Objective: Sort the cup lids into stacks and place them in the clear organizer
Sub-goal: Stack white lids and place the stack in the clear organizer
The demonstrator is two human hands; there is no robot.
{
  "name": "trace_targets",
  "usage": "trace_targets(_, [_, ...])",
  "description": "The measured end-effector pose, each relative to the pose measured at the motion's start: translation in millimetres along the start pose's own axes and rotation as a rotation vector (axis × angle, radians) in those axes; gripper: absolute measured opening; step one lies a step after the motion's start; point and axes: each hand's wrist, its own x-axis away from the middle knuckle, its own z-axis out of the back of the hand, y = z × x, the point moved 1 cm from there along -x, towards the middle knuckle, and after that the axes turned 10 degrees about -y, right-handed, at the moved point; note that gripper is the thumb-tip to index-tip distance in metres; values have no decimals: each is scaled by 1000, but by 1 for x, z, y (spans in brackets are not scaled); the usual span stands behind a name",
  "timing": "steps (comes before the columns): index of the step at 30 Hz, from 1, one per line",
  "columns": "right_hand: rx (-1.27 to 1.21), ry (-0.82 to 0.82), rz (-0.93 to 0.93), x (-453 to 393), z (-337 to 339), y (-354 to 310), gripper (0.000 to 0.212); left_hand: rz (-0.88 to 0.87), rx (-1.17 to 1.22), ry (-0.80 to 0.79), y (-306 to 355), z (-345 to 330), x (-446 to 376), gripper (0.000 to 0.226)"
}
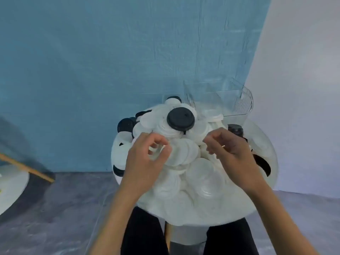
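Lids [184, 153] heaped loose over round white table [270, 155], white and clear mostly, black lid [180, 118] riding on top near far edge. Likely light, thin, slick, nested and prone to sliding; best pinched at rims. Clear organizer [224, 100] at far right edge, seemingly holding none yet. Left hand [147, 157] curled over pile, fingertips pinching a pale lid. Right hand [230, 146] hovering palm down, fingers bent; grip impossible to confirm.

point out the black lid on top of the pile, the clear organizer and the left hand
black lid [180, 118], head view, flat top face
clear organizer [245, 103], head view, ribbed right wall
left hand [145, 157], head view, back of hand
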Motion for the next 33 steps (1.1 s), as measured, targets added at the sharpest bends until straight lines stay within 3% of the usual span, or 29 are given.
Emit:
trace_targets(4, [63,17,-56,8,-6,7,16,4,-284,-145,-10,-18,-2,39])
trace_targets(9, [57,14,-64,0,-8,11,15,1,-423,-282,-13,-23,-21,60])
trace_targets(17, [38,-5,-93,-18,-10,26,15,-61,-320,-317,-16,-25,-33,46])
trace_targets(28, [27,-21,-108,-24,-12,29,14,-79,-2,-118,-13,-22,-44,37])
trace_targets(33, [2,22,-71,-26,-12,22,19,-189,-25,134,6,-19,-51,32])
